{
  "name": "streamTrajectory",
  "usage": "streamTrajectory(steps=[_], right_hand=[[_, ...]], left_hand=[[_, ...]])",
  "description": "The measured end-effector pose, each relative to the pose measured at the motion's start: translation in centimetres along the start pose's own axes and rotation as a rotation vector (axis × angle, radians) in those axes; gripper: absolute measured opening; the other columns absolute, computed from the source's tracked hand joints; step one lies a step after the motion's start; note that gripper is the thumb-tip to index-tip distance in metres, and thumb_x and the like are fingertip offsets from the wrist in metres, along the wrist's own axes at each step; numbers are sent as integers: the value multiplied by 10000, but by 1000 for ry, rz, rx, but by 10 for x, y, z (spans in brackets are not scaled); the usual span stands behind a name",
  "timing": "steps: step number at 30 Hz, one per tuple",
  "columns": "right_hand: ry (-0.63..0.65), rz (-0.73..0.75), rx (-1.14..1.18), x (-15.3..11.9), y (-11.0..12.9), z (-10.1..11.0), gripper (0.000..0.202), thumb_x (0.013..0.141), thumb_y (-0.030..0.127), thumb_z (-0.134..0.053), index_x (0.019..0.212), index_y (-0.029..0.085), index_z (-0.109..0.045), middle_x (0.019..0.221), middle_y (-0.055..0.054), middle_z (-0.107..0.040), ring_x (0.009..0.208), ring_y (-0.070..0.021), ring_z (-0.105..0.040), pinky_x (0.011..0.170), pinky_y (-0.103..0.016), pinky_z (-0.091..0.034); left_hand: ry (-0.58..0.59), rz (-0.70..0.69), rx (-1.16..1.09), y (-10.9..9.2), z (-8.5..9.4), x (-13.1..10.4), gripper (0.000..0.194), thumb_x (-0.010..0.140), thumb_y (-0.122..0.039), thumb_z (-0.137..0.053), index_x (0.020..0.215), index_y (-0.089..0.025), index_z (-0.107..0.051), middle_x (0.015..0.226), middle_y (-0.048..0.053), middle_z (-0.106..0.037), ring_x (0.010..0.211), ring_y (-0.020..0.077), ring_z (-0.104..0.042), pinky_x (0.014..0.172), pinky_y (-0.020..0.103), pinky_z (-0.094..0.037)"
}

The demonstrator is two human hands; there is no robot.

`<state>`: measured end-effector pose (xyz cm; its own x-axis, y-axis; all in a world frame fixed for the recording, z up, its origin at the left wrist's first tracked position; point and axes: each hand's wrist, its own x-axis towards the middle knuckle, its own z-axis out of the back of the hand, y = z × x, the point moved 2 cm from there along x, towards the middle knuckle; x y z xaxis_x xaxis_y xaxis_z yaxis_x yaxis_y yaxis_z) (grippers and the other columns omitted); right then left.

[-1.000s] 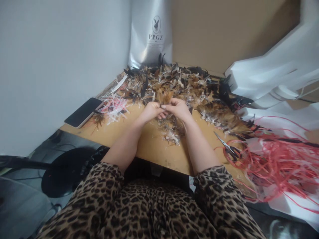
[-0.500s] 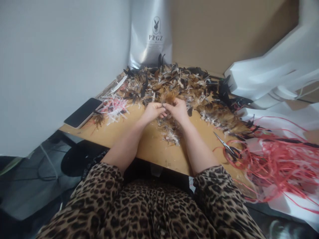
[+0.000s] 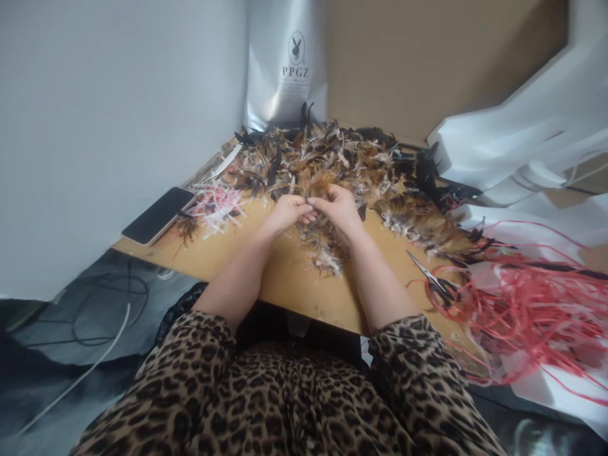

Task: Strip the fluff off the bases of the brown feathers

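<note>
Thumb to thumb over the middle of the table [image 3: 294,278], my left hand [image 3: 289,213] and my right hand [image 3: 339,209] pinch a small bunch of brown feathers [image 3: 316,180] at its base. The feather tips fan out away from me, above the fingers. Both hands are closed, and the exact grip of each fingertip is partly hidden. Just beyond them spreads a large heap of brown, black and white feathers [image 3: 342,149]. Below the hands lies a smaller clump of feathers with whitish ends [image 3: 327,256].
On the left are a phone [image 3: 159,215] and a pile of pink and white strips [image 3: 218,209]. Right of my arm lie a row of feather bunches [image 3: 422,228], scissors [image 3: 434,278] and tangled red strips [image 3: 536,316]. A silver bag [image 3: 287,95] stands behind.
My hands have barely shifted, with the feather bunch still pinched between them. At the lower left, a dark round shape beneath the table edge has gone and cables on the floor show instead.
</note>
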<state>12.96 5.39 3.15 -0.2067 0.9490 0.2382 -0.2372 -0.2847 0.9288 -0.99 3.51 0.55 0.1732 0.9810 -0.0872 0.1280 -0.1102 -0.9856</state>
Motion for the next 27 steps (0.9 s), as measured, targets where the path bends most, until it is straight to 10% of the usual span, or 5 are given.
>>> streamTrajectory(steps=[14, 27], right_hand=[[97, 343, -667, -11, 20, 4, 222, 756, 241, -608, 964, 181, -654, 860, -55, -691, 783, -189, -600, 727, -296, -407], [46, 308, -811, -11, 19, 1, 168, 806, 327, -552, 784, 176, -621, 806, -77, -668, 775, -206, -578, 706, -299, -354]], left_hand=[[-12, 80, -360, 2, 6, 1, 124, 731, -192, -727, 765, -93, -662, 806, 93, -728, 736, 120, -688, 715, 221, -519], [-34, -6, -250, 5, 4, 3, 316, 590, -306, -823, 592, -107, -578, 665, 28, -675, 649, 104, -654, 710, 248, -520]])
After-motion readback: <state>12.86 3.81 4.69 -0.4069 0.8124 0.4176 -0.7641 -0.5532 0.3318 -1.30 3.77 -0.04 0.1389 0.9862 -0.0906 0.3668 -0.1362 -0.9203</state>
